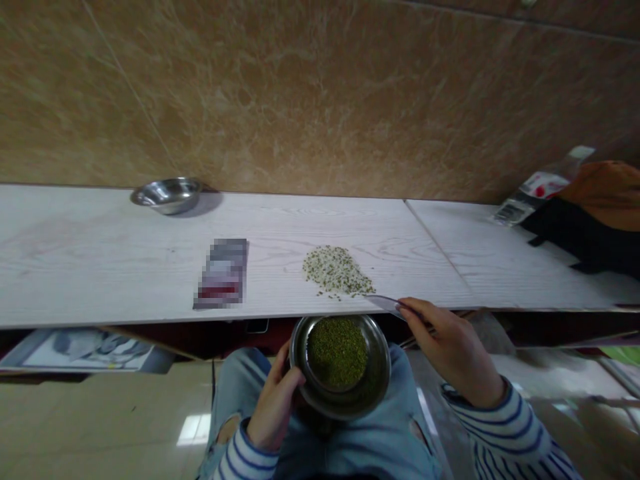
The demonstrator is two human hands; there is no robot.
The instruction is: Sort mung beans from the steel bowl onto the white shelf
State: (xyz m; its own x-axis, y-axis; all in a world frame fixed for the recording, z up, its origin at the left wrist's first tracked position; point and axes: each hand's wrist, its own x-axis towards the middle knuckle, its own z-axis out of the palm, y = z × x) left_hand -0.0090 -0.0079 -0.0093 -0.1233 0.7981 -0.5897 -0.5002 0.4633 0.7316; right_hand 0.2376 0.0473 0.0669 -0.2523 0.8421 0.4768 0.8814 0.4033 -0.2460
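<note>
My left hand (pixel 274 400) grips the left rim of a steel bowl (pixel 376 383) that rests on my lap, just below the table's front edge. Green beans (pixel 337 351) fill the bowl. My right hand (pixel 453 350) pinches the handle of a metal spoon (pixel 386 304), whose tip lies on the table edge next to a small pile of mixed pale and green grains (pixel 336 271).
The white wooden table (pixel 100 267) runs along a brown marble wall. An empty steel bowl (pixel 167 194) stands at the back left. A blurred flat packet (pixel 223 273) lies mid-table. A plastic bottle (pixel 543 185) and dark and orange cloth (pixel 595 220) sit at the far right.
</note>
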